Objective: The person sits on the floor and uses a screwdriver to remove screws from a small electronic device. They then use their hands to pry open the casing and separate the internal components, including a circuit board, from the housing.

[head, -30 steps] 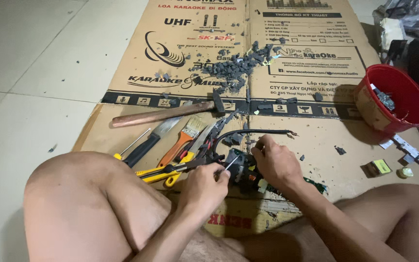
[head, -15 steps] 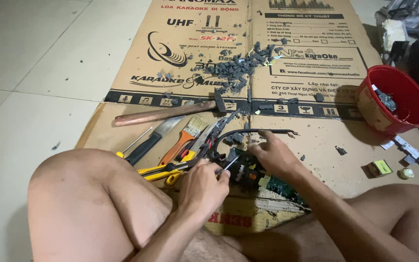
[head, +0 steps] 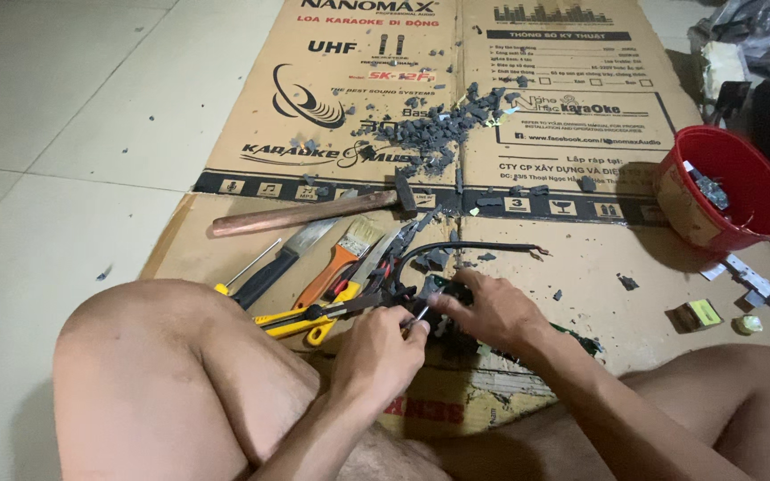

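Person seated on the floor, knees either side of a flattened cardboard sheet (head: 225, 240). Left hand (head: 380, 343), grip closed around a small metal-tipped tool (head: 416, 314), its tip touching a dark electronic part (head: 443, 298). Right hand (head: 492, 307) lies over that part, fingers pressed on it, holding it down on the cardboard at near centre. Just left of the hands: yellow-handled pliers (head: 300, 322), a paintbrush (head: 340, 258), a knife (head: 282, 263). Farther off, a wooden-handled hammer (head: 305, 214) and a heap of dark fragments (head: 438, 129). A red bucket (head: 759, 223) stands far right.
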